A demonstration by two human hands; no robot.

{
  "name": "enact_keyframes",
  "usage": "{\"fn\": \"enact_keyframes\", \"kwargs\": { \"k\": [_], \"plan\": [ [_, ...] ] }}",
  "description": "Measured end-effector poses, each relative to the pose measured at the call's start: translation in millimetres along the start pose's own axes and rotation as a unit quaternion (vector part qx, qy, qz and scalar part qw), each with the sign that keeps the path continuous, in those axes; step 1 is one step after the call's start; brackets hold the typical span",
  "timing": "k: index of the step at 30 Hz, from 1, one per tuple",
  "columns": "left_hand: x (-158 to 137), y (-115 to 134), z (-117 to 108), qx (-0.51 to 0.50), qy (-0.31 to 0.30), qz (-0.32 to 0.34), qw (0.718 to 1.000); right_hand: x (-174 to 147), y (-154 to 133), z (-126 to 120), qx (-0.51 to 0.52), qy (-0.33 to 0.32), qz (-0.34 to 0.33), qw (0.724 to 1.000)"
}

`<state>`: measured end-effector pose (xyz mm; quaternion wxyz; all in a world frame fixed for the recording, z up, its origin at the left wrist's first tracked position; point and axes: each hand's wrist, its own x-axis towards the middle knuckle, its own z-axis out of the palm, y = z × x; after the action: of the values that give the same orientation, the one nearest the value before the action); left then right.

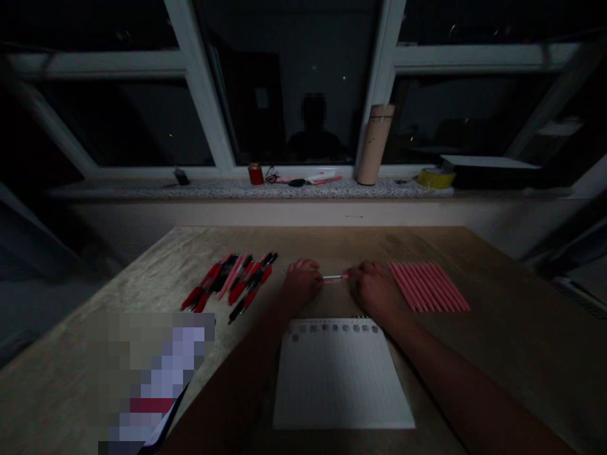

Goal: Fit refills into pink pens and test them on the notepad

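Note:
A thin pink-and-white pen (pixel 335 277) lies level between my two hands, just beyond the notepad. My left hand (pixel 302 281) is closed on its left end. At the other end, where a pink part shows, the fingers of my right hand (pixel 370 285) are pinched on it. Both ends are partly hidden by fingers. Beneath my wrists is a spiral notepad (pixel 341 379) with a row of small dark round marks along its top. Right of my right hand, several pink pens (pixel 429 287) lie side by side in a neat row.
Several red, black and pink pens (pixel 232 278) lie loosely at the left of the table (pixel 332 237). A blurred-out flat object (pixel 165 373) is at the lower left. On the windowsill (pixel 213 189) stand a pink flask (pixel 375 145), a red jar (pixel 255 174) and yellow tape (pixel 435 178).

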<state>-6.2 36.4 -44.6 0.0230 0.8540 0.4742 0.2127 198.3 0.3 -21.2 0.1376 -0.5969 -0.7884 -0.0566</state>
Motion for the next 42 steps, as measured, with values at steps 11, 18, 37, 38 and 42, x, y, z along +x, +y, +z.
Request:
{"fn": "enact_keyframes", "kwargs": {
  "k": [11,18,37,38,42],
  "plan": [
    [1.2,-10.9,5.0,-0.048,0.083,-0.031,0.995,-1.3,-5.2,8.1,0.119,0.019,-0.070,0.990],
    [0.9,-24.9,4.5,-0.103,0.214,-0.077,0.968,1.8,-4.3,23.0,0.187,0.028,-0.121,0.974],
    [-0.5,-20.4,0.9,-0.097,0.150,-0.132,0.975,2.8,-0.8,21.1,0.254,0.017,-0.014,0.967],
    [-0.7,-20.3,0.7,-0.091,0.141,-0.137,0.976,2.8,-1.0,20.2,0.256,0.011,-0.028,0.966],
    [-1.5,-20.2,2.0,-0.084,0.119,-0.137,0.980,3.4,-0.5,20.6,0.258,-0.005,-0.085,0.962]
  ]
}}
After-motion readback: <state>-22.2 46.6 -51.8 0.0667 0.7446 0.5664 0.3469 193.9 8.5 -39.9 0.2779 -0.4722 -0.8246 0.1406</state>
